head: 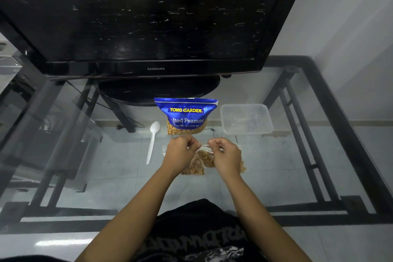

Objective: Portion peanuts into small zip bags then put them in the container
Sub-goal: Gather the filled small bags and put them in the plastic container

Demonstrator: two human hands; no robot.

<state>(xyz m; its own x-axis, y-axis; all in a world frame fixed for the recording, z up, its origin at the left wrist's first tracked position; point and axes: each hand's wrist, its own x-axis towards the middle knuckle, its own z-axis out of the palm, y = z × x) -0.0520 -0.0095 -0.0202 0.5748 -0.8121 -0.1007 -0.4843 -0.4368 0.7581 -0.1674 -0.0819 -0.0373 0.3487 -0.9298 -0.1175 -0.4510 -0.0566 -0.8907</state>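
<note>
My left hand (179, 152) and my right hand (225, 154) pinch the top strip of a small clear zip bag (207, 158) filled with peanuts, holding it just above the glass table. Other small filled bags lie under my hands, one (192, 169) below the left hand and one (243, 167) peeking out beside the right wrist. The blue Tong Garden peanut bag (186, 116) stands upright just behind my hands. A clear plastic container (246, 119) sits to the right of it. A white plastic spoon (152, 141) lies to the left.
A large black television (148, 17) on its stand fills the back of the glass table (85, 155). The table's black metal frame (331, 134) runs along the right side, with a white wall beyond it.
</note>
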